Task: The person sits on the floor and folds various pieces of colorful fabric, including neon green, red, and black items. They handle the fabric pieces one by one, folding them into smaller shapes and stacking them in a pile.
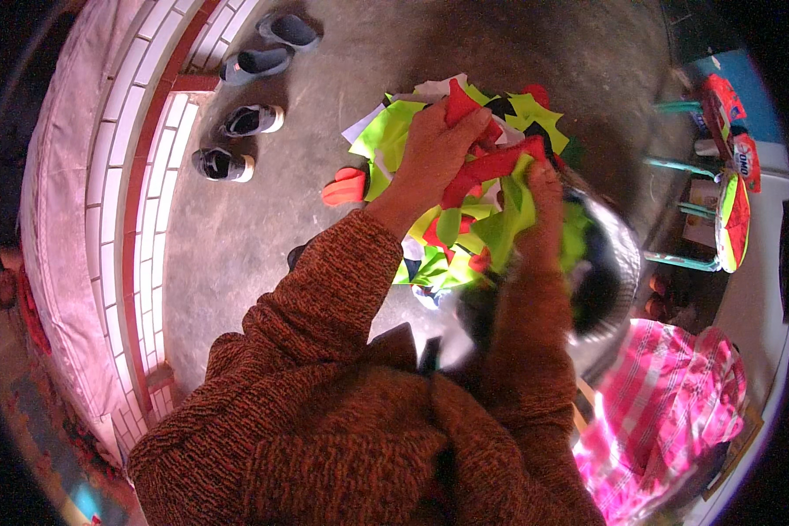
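Red cloth [495, 165] is sitting toward one o'clock, your left hand [437, 149] pinching it, right hand [544, 200] pinching its three-o'clock end. Not yet put down; loose scraps [399, 127] are lying heaped below, apparently unhandled.

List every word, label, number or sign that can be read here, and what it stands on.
Red packet at the right: large lettering, not copied out here.
Red item above it: any print is too blurred to read.
Dark grey shoe: a small mark, too small to read.
Cloth pieces: no lettering visible.
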Demonstrator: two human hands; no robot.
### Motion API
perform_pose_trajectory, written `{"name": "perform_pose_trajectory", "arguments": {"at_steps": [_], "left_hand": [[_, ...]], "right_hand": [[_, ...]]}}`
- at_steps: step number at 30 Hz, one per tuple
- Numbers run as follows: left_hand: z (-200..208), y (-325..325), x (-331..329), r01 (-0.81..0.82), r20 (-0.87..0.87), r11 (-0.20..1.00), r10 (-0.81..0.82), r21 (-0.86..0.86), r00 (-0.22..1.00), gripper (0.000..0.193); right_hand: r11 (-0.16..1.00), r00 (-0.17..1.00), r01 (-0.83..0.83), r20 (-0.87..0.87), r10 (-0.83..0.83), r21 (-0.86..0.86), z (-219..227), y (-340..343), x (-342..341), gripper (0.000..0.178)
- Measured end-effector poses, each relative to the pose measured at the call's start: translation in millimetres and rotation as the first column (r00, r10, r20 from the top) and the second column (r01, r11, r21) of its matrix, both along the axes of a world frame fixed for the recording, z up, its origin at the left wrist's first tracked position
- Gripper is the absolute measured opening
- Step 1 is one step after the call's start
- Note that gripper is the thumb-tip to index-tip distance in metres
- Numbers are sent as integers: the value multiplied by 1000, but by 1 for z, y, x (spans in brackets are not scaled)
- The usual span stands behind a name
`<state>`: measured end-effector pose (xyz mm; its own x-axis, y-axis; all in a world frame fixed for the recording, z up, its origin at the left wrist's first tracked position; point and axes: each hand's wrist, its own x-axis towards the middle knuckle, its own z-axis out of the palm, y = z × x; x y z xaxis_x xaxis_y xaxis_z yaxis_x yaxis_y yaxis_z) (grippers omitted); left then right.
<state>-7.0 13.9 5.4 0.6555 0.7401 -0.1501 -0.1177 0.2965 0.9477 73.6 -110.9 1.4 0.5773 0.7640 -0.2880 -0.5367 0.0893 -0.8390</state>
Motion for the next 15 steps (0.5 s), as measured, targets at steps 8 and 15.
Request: {"name": "perform_pose_trajectory", "arguments": {"at_steps": [8,15], "left_hand": [[1,6,-2,-124,-21,991,123,-54,992,19],[12,14,-7,-236,-44,971,234,-34,971,19]], "right_hand": [[929,894,369,-276,-352,10,-33,-6,26,47],[906,901,412,-191,-390,94,-32,-18,33,42]]}}
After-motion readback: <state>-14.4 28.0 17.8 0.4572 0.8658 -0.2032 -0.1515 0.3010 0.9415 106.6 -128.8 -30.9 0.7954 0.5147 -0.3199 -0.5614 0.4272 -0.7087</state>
